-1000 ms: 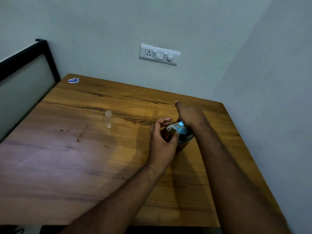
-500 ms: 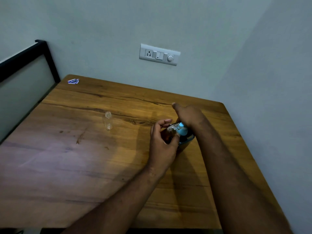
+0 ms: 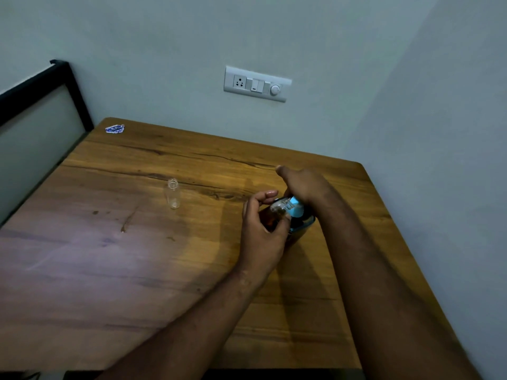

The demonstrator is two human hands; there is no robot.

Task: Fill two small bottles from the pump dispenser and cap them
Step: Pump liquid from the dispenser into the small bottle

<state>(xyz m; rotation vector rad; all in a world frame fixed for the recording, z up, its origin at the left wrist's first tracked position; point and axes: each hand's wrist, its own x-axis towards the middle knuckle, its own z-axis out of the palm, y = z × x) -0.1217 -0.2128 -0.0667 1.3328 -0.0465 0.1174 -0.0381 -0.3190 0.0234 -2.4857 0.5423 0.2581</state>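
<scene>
Nearest the camera, two bare forearms reach in from the bottom edge, their elbows cut off by the frame. The left hand curls its fingers and thumb around a small clear glass bottle holding amber liquid, tilted toward the right hand; most of its body is hidden behind the fingers, so how full it is cannot be made out. Touching it on the right is the pump dispenser with a light-blue head and dark body, standing on the brown wood-grain tabletop. Its lower part is lost in shadow beneath the left palm, and the nozzle tip cannot be told apart from the bottle mouth. The right hand lies on top of the pump head, thumb sticking out toward the wall; its fingers are hidden on the far side, so I cannot tell whether they curl round the pump or press flat.

Well to the left of the left hand, a second small clear glass bottle stands upright, uncapped and apparently empty.

Further off, at the far left corner, lies a small blue-and-white sticker, its print too small to read. Beyond the hands, a white switch-and-socket plate sits on the pale wall.
</scene>
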